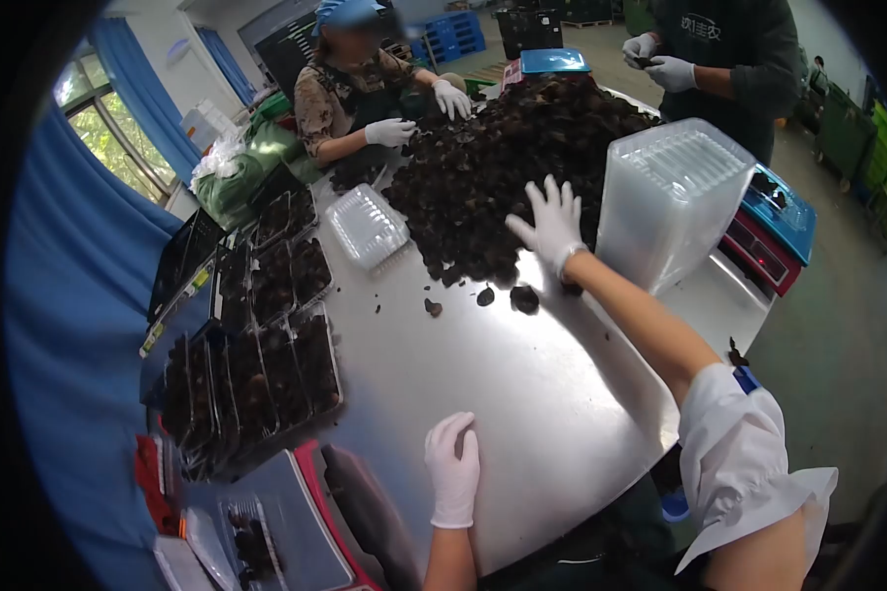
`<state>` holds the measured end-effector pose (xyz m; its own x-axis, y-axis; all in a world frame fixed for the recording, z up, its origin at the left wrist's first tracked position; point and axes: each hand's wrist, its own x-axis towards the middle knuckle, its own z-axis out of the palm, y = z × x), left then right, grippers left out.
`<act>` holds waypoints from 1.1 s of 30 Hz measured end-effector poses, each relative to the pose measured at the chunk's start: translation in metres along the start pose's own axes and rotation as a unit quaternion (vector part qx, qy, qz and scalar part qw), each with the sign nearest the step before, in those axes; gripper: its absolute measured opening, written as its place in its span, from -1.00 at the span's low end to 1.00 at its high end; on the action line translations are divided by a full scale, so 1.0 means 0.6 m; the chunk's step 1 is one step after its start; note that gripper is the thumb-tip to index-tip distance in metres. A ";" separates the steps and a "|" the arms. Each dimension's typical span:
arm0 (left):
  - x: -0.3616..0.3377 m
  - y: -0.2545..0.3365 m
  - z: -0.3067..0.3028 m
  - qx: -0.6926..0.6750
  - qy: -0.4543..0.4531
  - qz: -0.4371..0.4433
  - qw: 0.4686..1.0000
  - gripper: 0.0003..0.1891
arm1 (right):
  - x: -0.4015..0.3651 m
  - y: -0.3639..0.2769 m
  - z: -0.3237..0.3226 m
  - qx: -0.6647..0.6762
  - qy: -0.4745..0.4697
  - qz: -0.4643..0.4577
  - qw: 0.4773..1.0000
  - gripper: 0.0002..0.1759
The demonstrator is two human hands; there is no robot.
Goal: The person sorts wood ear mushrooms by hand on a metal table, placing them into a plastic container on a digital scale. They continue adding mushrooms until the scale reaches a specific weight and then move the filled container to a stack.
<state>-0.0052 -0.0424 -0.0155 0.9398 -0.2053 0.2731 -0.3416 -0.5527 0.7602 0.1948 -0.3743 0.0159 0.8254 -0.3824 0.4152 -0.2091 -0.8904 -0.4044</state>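
Note:
A large heap of dark, crinkled pieces (512,148) that look like wood ear mushrooms covers the far part of the metal table (434,364). My right hand (554,227), in a white glove, reaches over the heap's near right edge with its fingers spread and nothing in them. Below it, a few loose dark pieces (524,298) lie on the bare metal. My left hand (452,468), gloved too, rests near the table's front edge, thumb apart from the loosely curved fingers, holding nothing. Right of my right hand stands a tall stack of clear plastic trays (670,197).
Filled clear trays (256,384) are stacked along the left side. A smaller clear tray stack (368,227) sits beside the heap. Scales stand at the right (774,227) and front left (296,522). Two gloved co-workers (350,94) (729,74) work at the far side.

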 end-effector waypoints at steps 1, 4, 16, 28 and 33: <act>0.002 -0.002 -0.001 0.004 -0.001 -0.001 1.000 -0.73 | 0.038 0.005 0.015 -0.049 0.026 0.038 0.998 -0.04; 0.006 0.012 -0.006 -0.005 0.002 -0.007 1.000 -0.74 | 0.078 0.013 0.039 -0.116 0.008 0.082 0.990 -0.11; 0.006 0.016 -0.010 -0.031 -0.019 -0.061 0.997 -0.69 | -0.152 -0.023 -0.082 -0.006 -0.128 -0.106 0.986 -0.20; -0.003 0.010 -0.009 -0.099 0.089 -0.038 0.990 -0.47 | -0.365 -0.123 -0.154 0.145 -0.283 -0.310 0.896 -0.48; -0.007 -0.005 -0.001 -0.076 0.095 -0.025 0.992 -0.50 | -0.350 -0.098 -0.125 -0.038 -0.093 -0.187 0.977 -0.28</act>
<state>-0.0080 -0.0392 -0.0184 0.9442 -0.0163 0.3291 -0.3042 -0.4267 0.8517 -0.0055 -0.2602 0.0136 0.9309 0.0188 0.3647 0.0933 -0.9778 -0.1877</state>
